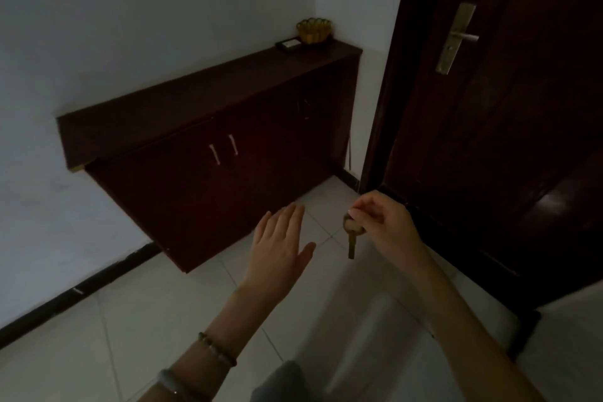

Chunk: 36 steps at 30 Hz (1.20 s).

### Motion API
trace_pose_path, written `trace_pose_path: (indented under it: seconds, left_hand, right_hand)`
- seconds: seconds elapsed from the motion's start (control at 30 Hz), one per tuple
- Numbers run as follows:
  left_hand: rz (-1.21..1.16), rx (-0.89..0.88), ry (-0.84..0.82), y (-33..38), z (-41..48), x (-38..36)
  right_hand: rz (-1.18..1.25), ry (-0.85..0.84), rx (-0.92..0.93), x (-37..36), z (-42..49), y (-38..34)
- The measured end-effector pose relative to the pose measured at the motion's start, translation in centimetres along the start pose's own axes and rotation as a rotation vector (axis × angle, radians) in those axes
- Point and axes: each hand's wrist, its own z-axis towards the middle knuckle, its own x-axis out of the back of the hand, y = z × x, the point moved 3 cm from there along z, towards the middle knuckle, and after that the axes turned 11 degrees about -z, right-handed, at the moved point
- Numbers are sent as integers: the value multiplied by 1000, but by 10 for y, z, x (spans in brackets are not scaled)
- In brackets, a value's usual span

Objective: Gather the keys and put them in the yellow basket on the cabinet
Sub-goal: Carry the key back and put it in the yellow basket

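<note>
A brass-coloured key [351, 243] dangles from the fingertips of my right hand [383, 220], which pinches its ring above the floor. My left hand [281, 243] is flat and empty beside it, fingers spread, a hand's width to the left of the key. The yellow basket [314, 30] stands at the far right end of the dark cabinet [182, 108], in the corner against the wall, well above and beyond both hands.
A flat dark box with a pale label [289, 44] lies on the cabinet just left of the basket. A dark wooden door [509, 127] with a metal lever handle [458, 37] fills the right side. Pale floor tiles [163, 310] lie below the hands.
</note>
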Motion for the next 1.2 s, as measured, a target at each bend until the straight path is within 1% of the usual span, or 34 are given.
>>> trace_pose_path:
  seconds: [0.2,0.4,0.6,0.9,1.03,1.2]
  left_hand:
    - [-27,-8,-21,-20,91,-37]
    - [-52,-20,-23,-48,213,-75]
    - [-81,-2,-4,-69,336,-91]
    - [-38,18,-41,-101,472,-124]
    - [-12,54,-12,-111,535,-144]
    - [-5,146,66,-119,622,-171]
  right_hand:
    - [-5,11,-22,11,83,34]
    - [-19,37,8,24,209,57]
    - [14,35,-11,42,339,70]
    - [23,31,-15,65,480,111]
    - [33,-17,33,76,552,131]
    - [14,-97,85,95,654,155]
